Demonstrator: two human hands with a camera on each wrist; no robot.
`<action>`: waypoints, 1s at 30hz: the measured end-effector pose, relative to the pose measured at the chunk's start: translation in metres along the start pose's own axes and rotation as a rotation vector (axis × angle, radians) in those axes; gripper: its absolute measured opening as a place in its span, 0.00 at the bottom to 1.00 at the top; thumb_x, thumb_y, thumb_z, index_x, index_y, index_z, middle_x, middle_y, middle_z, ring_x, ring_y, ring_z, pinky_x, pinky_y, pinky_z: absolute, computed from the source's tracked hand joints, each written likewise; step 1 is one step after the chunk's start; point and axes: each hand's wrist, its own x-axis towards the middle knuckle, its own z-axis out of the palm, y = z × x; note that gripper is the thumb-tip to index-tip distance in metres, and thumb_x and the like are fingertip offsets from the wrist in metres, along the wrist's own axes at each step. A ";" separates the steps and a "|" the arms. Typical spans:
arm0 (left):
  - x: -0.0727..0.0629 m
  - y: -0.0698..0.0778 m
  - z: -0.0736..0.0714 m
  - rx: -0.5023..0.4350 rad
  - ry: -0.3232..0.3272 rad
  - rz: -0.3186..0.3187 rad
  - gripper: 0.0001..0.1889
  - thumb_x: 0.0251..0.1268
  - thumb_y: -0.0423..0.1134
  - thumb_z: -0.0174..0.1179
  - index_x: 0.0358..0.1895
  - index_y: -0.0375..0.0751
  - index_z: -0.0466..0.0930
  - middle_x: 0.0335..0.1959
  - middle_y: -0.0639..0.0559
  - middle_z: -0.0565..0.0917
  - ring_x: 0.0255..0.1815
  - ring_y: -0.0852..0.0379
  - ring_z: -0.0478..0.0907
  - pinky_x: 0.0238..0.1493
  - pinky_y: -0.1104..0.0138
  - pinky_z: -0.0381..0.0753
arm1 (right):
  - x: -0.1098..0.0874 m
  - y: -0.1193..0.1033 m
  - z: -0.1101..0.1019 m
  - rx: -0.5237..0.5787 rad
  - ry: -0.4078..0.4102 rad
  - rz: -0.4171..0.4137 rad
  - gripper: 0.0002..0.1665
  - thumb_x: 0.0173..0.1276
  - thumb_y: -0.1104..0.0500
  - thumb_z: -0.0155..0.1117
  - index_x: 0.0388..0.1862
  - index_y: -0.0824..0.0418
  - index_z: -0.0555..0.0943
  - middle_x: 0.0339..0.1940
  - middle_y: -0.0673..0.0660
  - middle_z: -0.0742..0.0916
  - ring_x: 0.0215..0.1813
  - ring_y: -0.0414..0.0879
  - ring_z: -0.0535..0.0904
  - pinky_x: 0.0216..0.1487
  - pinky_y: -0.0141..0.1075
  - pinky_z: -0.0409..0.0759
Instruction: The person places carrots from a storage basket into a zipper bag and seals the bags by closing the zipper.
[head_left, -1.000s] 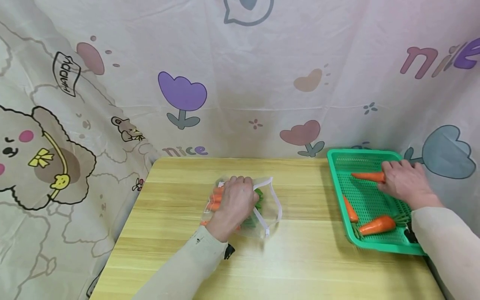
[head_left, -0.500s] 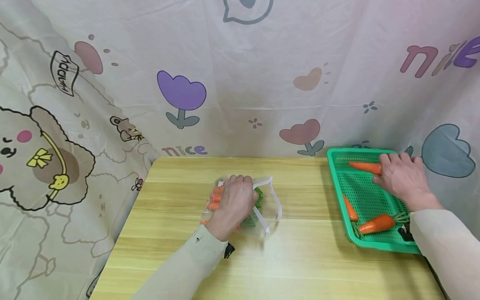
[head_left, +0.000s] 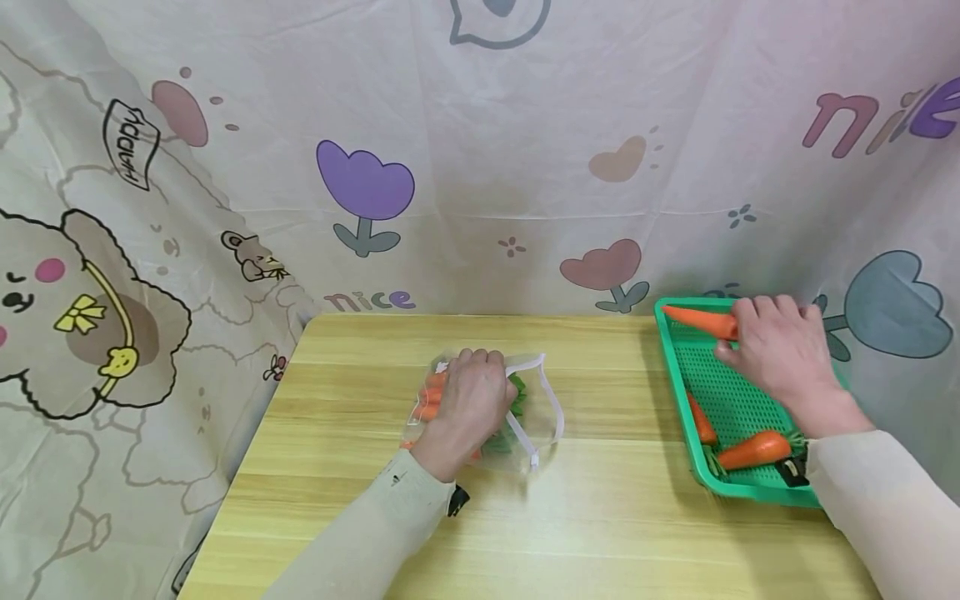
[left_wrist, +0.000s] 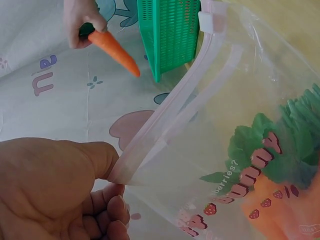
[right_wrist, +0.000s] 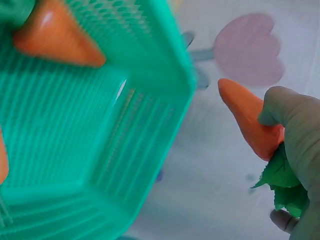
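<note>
My left hand (head_left: 467,408) pinches the edge of a clear zip bag (left_wrist: 175,165) between thumb and fingers, near its white zip strip. Inside the bag lie several carrots (left_wrist: 280,210) with green leaves (left_wrist: 270,145); strawberries and lettering are printed on the plastic. Over the back of the green basket (head_left: 678,408), my right hand (head_left: 780,354) grips a carrot (right_wrist: 250,120) at its leafy end, the orange tip pointing left in the head view. In the right wrist view this carrot is outside the basket's rim, with green leaves below my thumb.
More carrots (head_left: 753,450) lie in the basket at the right of the wooden table (head_left: 360,350). A printed curtain (head_left: 487,150) hangs behind the table and along its left side.
My right hand has lifted the carrot up and to the left, from inside the basket to over its back rim. My left hand and the bag stay in place.
</note>
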 end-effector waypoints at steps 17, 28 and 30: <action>0.002 0.000 0.000 0.011 0.029 -0.008 0.11 0.62 0.34 0.62 0.24 0.42 0.71 0.21 0.51 0.71 0.25 0.52 0.64 0.30 0.64 0.65 | 0.002 -0.111 -0.011 0.135 0.185 -0.290 0.20 0.52 0.52 0.73 0.36 0.60 0.75 0.30 0.56 0.79 0.34 0.56 0.71 0.39 0.52 0.70; 0.003 0.001 -0.001 0.018 0.068 -0.008 0.10 0.62 0.34 0.62 0.25 0.41 0.72 0.21 0.51 0.72 0.24 0.51 0.64 0.28 0.64 0.65 | -0.002 -0.155 -0.009 0.168 0.168 -0.388 0.20 0.50 0.52 0.74 0.35 0.57 0.73 0.29 0.52 0.77 0.35 0.54 0.71 0.41 0.48 0.67; 0.003 0.001 0.000 0.013 0.061 -0.011 0.10 0.62 0.34 0.62 0.25 0.41 0.72 0.21 0.51 0.71 0.25 0.51 0.64 0.29 0.64 0.65 | -0.002 -0.162 -0.006 0.179 0.166 -0.396 0.20 0.51 0.52 0.74 0.35 0.56 0.73 0.29 0.52 0.78 0.35 0.54 0.72 0.41 0.48 0.68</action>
